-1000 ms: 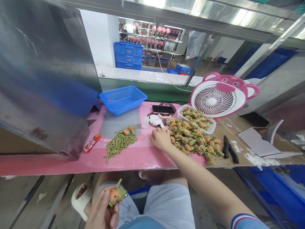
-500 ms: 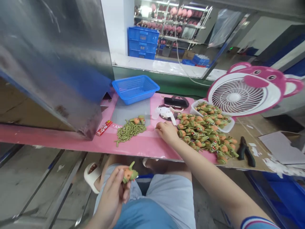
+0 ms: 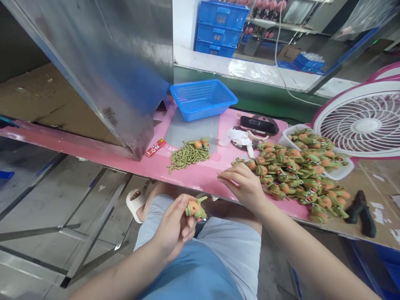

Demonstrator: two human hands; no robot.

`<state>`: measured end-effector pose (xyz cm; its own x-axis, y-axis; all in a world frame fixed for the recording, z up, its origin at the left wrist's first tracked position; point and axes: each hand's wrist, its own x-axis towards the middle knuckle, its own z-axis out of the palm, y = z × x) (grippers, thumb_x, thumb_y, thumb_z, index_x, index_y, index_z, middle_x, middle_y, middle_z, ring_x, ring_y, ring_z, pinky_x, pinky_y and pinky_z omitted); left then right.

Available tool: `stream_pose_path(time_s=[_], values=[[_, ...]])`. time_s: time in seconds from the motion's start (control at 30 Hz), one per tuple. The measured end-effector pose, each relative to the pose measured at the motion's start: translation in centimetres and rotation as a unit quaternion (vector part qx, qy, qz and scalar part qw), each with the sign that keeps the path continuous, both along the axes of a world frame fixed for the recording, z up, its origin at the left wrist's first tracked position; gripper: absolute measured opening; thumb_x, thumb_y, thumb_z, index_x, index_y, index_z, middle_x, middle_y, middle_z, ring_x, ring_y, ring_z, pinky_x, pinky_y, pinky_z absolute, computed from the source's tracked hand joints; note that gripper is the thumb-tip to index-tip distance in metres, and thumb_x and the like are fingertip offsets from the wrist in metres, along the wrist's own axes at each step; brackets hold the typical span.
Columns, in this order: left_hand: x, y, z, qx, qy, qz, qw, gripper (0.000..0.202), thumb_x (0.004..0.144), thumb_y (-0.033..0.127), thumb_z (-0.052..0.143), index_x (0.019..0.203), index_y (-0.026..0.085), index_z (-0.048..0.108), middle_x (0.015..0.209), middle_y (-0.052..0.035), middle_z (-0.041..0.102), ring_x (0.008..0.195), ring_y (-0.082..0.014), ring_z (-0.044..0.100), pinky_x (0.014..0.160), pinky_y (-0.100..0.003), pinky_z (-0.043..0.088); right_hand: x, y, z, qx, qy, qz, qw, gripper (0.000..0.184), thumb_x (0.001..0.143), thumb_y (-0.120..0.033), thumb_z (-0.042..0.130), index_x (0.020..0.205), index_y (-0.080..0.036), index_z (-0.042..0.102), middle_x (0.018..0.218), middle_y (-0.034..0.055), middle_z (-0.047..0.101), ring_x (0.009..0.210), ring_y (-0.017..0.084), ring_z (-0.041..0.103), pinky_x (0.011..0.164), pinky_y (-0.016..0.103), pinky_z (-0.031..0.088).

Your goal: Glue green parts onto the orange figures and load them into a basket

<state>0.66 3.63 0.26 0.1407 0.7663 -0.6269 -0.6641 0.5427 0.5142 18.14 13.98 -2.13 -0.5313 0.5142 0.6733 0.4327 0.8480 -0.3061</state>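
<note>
Above my lap, my left hand (image 3: 175,227) is closed around a small green and orange toy figure (image 3: 193,207), which has a thin green piece sticking up from its top. My right hand (image 3: 245,186) hovers by the table's front edge, thumb and fingertips pinched on a small green piece (image 3: 219,177). A pile of short green pieces (image 3: 189,156) lies on the pink mat, with a couple of orange and green figures (image 3: 201,144) at its far side. Right of my right hand is a large heap of similar figures (image 3: 290,168).
A blue basket (image 3: 204,112) stands behind the green pile, beside a metal cabinet (image 3: 131,83). A red packet (image 3: 155,148) lies near its corner. At the right are a white basket (image 3: 339,173), a fan (image 3: 365,123) and dark-handled pliers (image 3: 362,214). White tissue (image 3: 239,136) lies at the back.
My right hand has drawn back from the mat toward me with the small green piece. My left hand has risen, bringing the toy figure closer to it. The view has swung left.
</note>
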Motion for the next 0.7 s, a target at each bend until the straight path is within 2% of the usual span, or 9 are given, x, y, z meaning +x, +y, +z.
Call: stream_pose_path(time_s=[0.1, 0.23, 0.37, 0.6, 0.7], values=[[0.2, 0.2, -0.1, -0.009, -0.023, -0.003, 1.0, 0.061, 0.046, 0.055, 0.076, 0.077, 0.013, 0.046, 0.039, 0.0075, 0.043, 0.028, 0.0001, 0.025, 0.028, -0.009, 0.018, -0.2, -0.9, 0.8, -0.028, 0.009, 0.011, 1.0, 0.01, 0.077, -0.007, 0.058, 0.084, -0.014, 0.057, 0.074, 0.0044, 0.058, 0.069, 0.011, 0.049, 0.061, 0.026, 0.043], [0.5, 0.4, 0.2, -0.009, -0.045, -0.016, 0.999, 0.05, 0.054, 0.05, 0.074, 0.076, 0.013, 0.047, 0.038, 0.0074, 0.042, 0.027, 0.0001, 0.023, 0.028, -0.009, 0.015, -0.6, -2.2, 2.1, -0.137, 0.05, 0.031, 0.989, 0.012, 0.077, -0.006, 0.057, 0.086, -0.015, 0.058, 0.077, 0.0036, 0.061, 0.073, 0.01, 0.055, 0.067, 0.025, 0.046], [0.8, 0.6, 0.7, -0.016, -0.052, -0.034, 0.998, 0.055, 0.047, 0.054, 0.076, 0.068, 0.013, 0.047, 0.037, 0.007, 0.041, 0.027, 0.0007, 0.022, 0.026, -0.009, 0.016, -1.2, -3.5, 3.5, -0.221, 0.102, 0.087, 0.966, 0.013, 0.078, -0.008, 0.057, 0.089, -0.016, 0.06, 0.076, 0.0027, 0.063, 0.071, 0.01, 0.056, 0.063, 0.023, 0.047], [1.4, 0.7, 1.1, -0.031, -0.059, -0.058, 0.996, 0.053, 0.042, 0.049, 0.079, 0.058, 0.011, 0.046, 0.034, 0.0063, 0.038, 0.025, 0.001, 0.021, 0.025, -0.008, 0.016, -1.9, -4.1, 3.6, -0.21, 0.116, 0.108, 0.965, 0.014, 0.076, -0.005, 0.058, 0.088, -0.013, 0.061, 0.072, 0.0035, 0.063, 0.068, 0.01, 0.055, 0.062, 0.022, 0.047], [1.6, 0.7, 1.1, -0.027, -0.063, -0.069, 0.995, 0.051, 0.052, 0.054, 0.073, 0.058, 0.011, 0.047, 0.034, 0.0058, 0.037, 0.026, 0.0007, 0.02, 0.025, -0.009, 0.015, -1.9, -4.2, 3.4, -0.19, 0.109, 0.111, 0.969, 0.014, 0.076, -0.004, 0.058, 0.088, -0.012, 0.061, 0.071, 0.0035, 0.063, 0.067, 0.01, 0.054, 0.062, 0.022, 0.046]])
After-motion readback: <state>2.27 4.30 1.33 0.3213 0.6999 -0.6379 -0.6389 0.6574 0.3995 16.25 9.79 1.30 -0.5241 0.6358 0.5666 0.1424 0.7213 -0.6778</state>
